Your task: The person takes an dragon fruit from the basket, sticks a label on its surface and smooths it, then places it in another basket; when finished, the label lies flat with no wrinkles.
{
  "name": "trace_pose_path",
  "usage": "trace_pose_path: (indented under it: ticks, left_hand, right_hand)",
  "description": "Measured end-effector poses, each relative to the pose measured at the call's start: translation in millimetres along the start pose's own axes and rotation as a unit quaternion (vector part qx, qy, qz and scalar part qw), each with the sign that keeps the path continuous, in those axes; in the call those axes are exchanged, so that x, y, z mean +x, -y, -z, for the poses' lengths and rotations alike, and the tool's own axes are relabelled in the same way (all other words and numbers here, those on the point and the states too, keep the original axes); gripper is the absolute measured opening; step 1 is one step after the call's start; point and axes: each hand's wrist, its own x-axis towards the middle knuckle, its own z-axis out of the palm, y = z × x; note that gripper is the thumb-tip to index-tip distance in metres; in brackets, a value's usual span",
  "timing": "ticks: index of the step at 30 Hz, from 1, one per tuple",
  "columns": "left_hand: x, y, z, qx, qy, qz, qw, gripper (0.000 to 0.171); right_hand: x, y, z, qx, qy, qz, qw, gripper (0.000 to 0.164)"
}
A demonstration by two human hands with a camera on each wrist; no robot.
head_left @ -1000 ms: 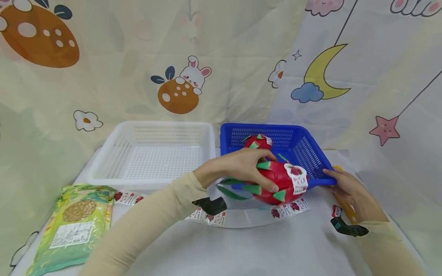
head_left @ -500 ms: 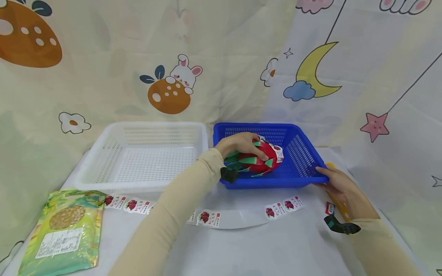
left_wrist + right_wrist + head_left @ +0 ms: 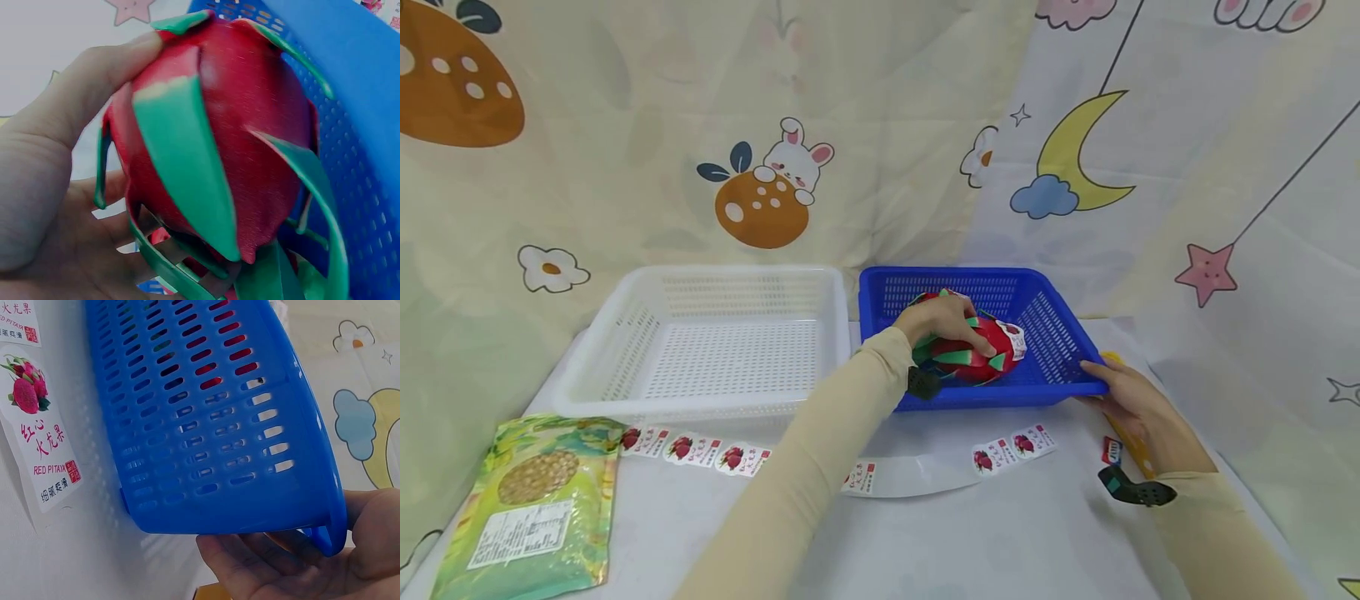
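Note:
My left hand (image 3: pixel 946 323) grips a red dragon fruit (image 3: pixel 985 354) with green scales, inside the blue basket (image 3: pixel 977 397). In the left wrist view the thumb and fingers wrap around the dragon fruit (image 3: pixel 250 112). A white label (image 3: pixel 1017 340) is stuck on its right end. Another dragon fruit (image 3: pixel 931 296) lies behind it, mostly covered by the hand. My right hand (image 3: pixel 1142 408) holds the basket's near right corner. In the right wrist view the thumb of that hand (image 3: pixel 300 569) is over the rim and the fingers are underneath.
A white basket (image 3: pixel 700 408) stands left of the blue one. In front lies a strip of dragon fruit labels (image 3: pixel 925 475). A green and yellow bag (image 3: pixel 527 508) is at the left. Something yellow (image 3: pixel 1131 446) lies beside the right hand. A printed cloth (image 3: pixel 895 167) hangs behind.
My left hand has moved back from above the near rim, lowering the dragon fruit into the blue basket, then slightly right. The right hand keeps its hold on the corner. The head view has shifted slightly.

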Motion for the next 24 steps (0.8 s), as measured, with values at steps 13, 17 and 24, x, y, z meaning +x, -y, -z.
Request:
trace_pose_path:
  ticks: [13,17,24]
  left_hand:
    - [1.6,-2.7,-10.1,0.04,0.0,0.007,0.9992,0.084]
    - [1.3,-2.7,-14.4,0.054,-0.013,0.009,0.9984,0.082]
    - [-1.6,-4.2,-23.6,0.093,-0.033,0.012,0.995,0.077]
  right_hand:
    - [-1,1,0,0.013,-0.003,-0.006,1.0,0.084]
    - [-1,1,-1,0.02,-0.005,-0.007,1.0,0.083]
    - [-2,0,-2,0.013,-0.011,-0.004,1.0,0.08]
